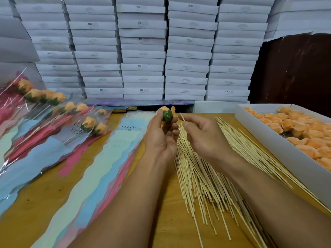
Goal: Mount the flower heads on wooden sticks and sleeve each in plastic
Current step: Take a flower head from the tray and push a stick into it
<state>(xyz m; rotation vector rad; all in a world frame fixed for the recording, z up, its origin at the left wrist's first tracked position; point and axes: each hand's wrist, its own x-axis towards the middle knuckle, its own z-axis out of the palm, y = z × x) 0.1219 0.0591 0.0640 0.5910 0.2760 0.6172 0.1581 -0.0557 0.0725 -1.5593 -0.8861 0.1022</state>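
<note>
Orange flower head (167, 114), green base facing up, in left grip (162, 133).

Workroom with stacked stock behind a wooden tabletop (53, 190).
White flat boxes (143, 51), some marked "SGS", rise in columns along the tabletop's far edge; a dark brown panel (295, 68) fills the far right corner.

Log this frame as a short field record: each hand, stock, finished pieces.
left hand: holds an orange flower head, green base toward the camera
right hand: pinches one wooden stick, tip near the base
loose sticks: spread on table
box of flower heads: right
sleeved flowers: left
empty sleeves: centre-left
</note>
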